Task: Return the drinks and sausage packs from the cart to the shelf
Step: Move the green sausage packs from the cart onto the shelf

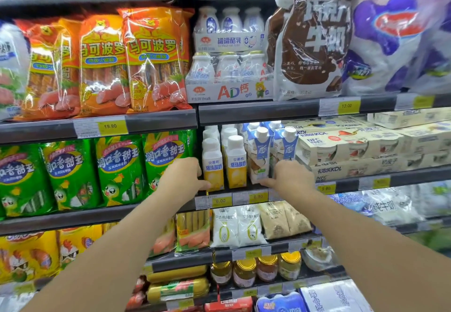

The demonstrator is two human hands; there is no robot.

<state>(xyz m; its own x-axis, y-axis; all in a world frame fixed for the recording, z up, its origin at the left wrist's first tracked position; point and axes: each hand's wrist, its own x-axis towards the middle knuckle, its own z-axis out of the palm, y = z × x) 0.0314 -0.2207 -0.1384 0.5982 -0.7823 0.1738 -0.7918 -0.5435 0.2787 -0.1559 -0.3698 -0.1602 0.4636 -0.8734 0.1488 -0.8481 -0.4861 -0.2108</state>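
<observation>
On the middle shelf (244, 191), the upright yellow yogurt drink cartons (224, 165) stand between both hands, the left hand (185, 177) loosely curled against their left side, nearer than the right hand (290, 177), which cups the blue-and-white carton (260, 158).

left hand (182, 177): arm outstretched, fingers curled | right hand (290, 177): arm outstretched, fingers curled

Yellow-white drink bottles (224, 165), seemingly blue-white cartons (261, 155)

two hands (185, 177); three jars (244, 272); four green sausage packs (119, 170)
</observation>
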